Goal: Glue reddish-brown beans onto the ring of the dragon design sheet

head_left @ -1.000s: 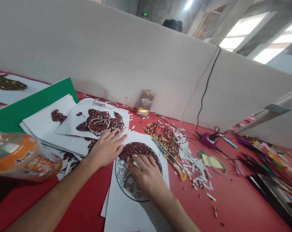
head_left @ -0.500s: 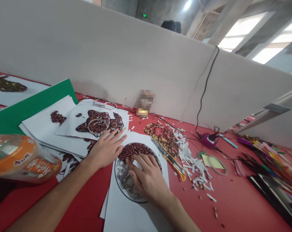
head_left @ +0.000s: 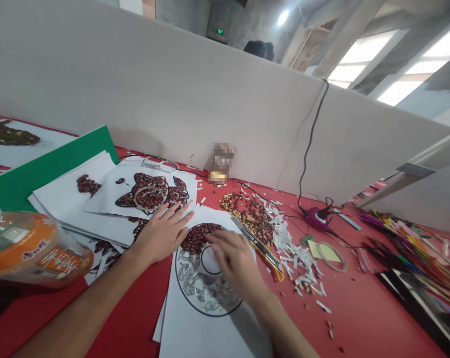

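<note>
Beans [head_left: 195,237] fill only the upper left of the printed circle on the white sheet [head_left: 195,328], which lies on the red bench [head_left: 359,318]. The left hand [head_left: 161,233] lies flat and open, pinning the sheet's far-left edge. The right hand [head_left: 234,261] hovers blurred over the circle's right side; whether its fingers pinch a bean cannot be told. Filling looks under way; the next bean needs setting snug against the placed ones. A knife [head_left: 258,244] lies just right.
</note>
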The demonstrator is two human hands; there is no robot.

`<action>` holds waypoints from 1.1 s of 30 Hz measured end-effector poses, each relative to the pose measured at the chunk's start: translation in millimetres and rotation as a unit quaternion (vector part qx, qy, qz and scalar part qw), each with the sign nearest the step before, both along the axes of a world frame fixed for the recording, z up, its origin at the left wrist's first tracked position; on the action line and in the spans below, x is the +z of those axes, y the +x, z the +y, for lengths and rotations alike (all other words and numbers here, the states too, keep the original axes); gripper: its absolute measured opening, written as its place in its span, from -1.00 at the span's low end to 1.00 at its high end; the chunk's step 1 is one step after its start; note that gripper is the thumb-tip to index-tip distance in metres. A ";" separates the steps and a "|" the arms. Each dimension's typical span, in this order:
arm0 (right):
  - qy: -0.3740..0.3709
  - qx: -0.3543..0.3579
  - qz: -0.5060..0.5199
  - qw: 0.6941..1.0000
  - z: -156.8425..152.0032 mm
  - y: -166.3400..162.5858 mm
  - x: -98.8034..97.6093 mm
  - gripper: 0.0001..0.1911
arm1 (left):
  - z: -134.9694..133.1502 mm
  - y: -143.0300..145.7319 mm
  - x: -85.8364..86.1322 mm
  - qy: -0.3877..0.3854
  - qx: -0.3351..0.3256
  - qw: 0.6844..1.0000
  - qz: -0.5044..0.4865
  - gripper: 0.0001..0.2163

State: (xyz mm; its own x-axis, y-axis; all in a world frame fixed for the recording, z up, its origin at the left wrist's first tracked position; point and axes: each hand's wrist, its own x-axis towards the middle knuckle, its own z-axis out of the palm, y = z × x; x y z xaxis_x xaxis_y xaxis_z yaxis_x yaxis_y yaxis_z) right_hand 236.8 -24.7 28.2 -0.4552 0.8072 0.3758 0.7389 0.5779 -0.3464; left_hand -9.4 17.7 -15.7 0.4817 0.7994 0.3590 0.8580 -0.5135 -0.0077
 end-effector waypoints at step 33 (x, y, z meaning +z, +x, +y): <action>-0.172 -0.096 0.079 0.977 49.3 -0.6 22.4 -0.76 | -0.4 0.8 4.2 -0.015 0.014 1.000 -0.004 -0.54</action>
